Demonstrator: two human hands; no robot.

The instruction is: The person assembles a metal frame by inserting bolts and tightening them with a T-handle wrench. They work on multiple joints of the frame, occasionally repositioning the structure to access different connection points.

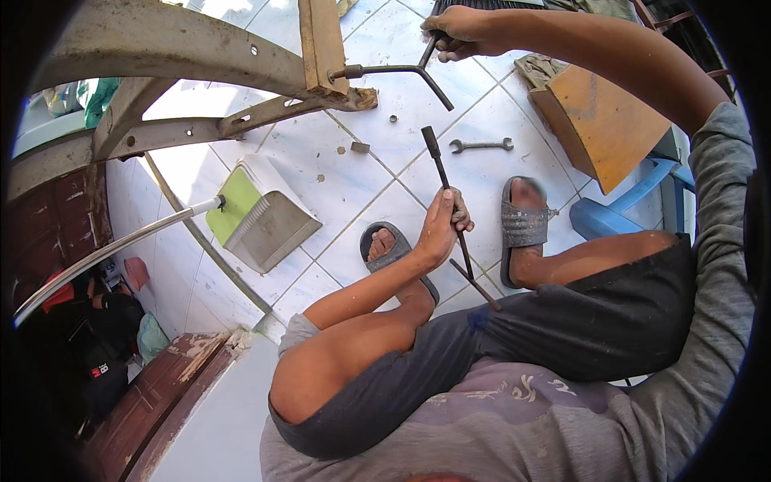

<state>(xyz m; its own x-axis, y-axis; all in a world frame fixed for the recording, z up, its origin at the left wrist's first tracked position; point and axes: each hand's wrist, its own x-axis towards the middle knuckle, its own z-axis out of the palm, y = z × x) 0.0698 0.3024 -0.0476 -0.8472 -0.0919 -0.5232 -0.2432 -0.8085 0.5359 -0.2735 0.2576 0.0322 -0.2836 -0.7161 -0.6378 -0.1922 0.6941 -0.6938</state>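
My left hand [443,223] grips a dark Y-shaped socket wrench [446,186], one arm of it pointing up away from me. My right hand [452,32] is stretched far out and closed on the handle of a second Y-shaped wrench [401,71], whose socket end sits on a bolt in a wooden bar [322,42] fixed to a rusty metal frame [201,56]. I sit with both sandalled feet [524,225] on the white tiled floor [353,177].
A flat spanner [481,145], a nut [393,119] and a small metal piece [361,148] lie on the tiles. A green and grey dustpan [257,213] stands at left by a chrome tube [112,251]. An orange wooden board [604,120] and blue plastic stool [618,210] are at right.
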